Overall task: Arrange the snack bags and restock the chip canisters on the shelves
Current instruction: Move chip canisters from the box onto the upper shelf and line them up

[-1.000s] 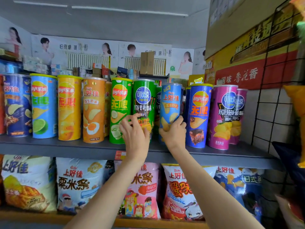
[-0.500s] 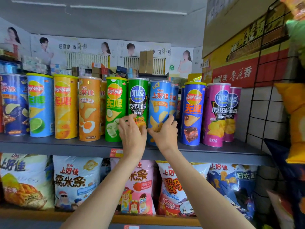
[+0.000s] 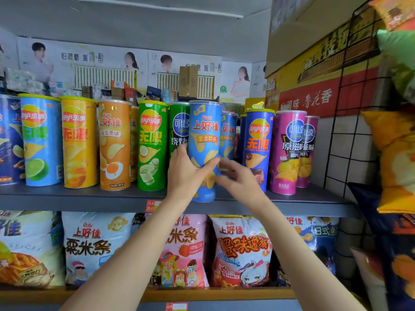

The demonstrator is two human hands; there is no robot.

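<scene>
Standing upright at the front lip of the upper shelf [image 3: 292,199], long axis at twelve o'clock: one light-blue Oishi canister [image 3: 204,140], forward of the row.

Item, at its nine o'clock: dark-green canister [image 3: 178,131], touching or nearly so, half hidden behind it.

Item, left hand [image 3: 187,173]: grip closed round the lower half of the light-blue canister from its nine o'clock side, thumb across the front, fingers behind it out of sight. The canister's body rises to twelve o'clock from this grip; the base appears to rest on the shelf edge.

Item, right hand [image 3: 238,178]: at the canister's three o'clock, motion-blurred; whether it touches or holds anything cannot be told.

Item, at one o'clock behind: second light-blue canister [image 3: 228,135], then dark-blue Lay's canister [image 3: 258,149].

Judgement: the left hand is the nearer and controlling one; the likely next move is a straight push back into the row, keeping the axis vertical.

Lower shelf, six o'clock: snack bags [image 3: 242,250], upright, untouched.
</scene>
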